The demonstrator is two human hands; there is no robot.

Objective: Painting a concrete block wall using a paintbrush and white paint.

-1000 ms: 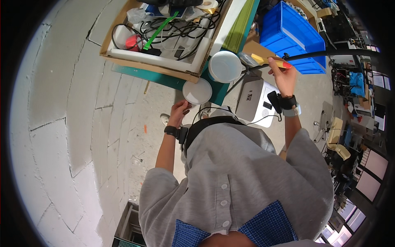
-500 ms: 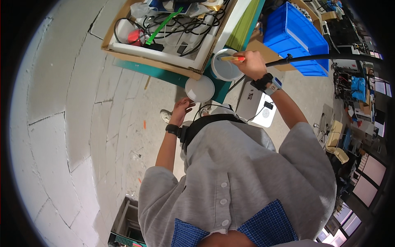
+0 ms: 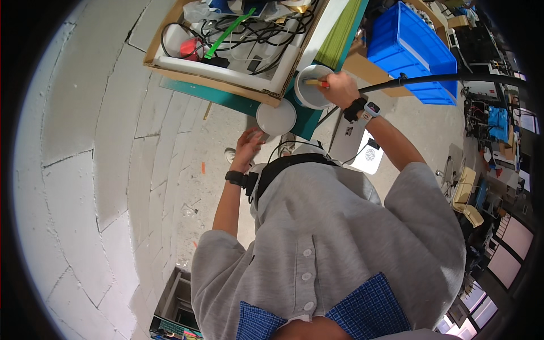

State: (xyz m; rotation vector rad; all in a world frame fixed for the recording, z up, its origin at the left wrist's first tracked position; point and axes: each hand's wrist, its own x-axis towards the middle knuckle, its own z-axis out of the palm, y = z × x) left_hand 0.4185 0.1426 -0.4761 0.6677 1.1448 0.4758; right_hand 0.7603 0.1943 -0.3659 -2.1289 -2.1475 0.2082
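Note:
My right hand (image 3: 341, 89) is closed around a slim tool with a yellow and red handle (image 3: 317, 83), its far end inside a white bucket (image 3: 309, 97). Which kind of tool it is, I cannot make out. The bucket stands on the green tabletop (image 3: 309, 123). At the table's near corner lies a round white lid (image 3: 276, 118). Just below the lid is my left hand (image 3: 247, 148), fingers apart and holding nothing; whether a fingertip touches the rim is unclear.
A cardboard box (image 3: 221, 85) with foam edging, tangled black cables and a green strap fills the table's left side. Beyond the bucket are a blue crate (image 3: 416, 54) and a black pole (image 3: 436, 80). A white device (image 3: 365, 156) sits below; a block wall (image 3: 68, 187) rises on the left.
My left hand has drawn slightly back from the lid's edge. My right hand has shifted a little with the tool, still over the bucket.

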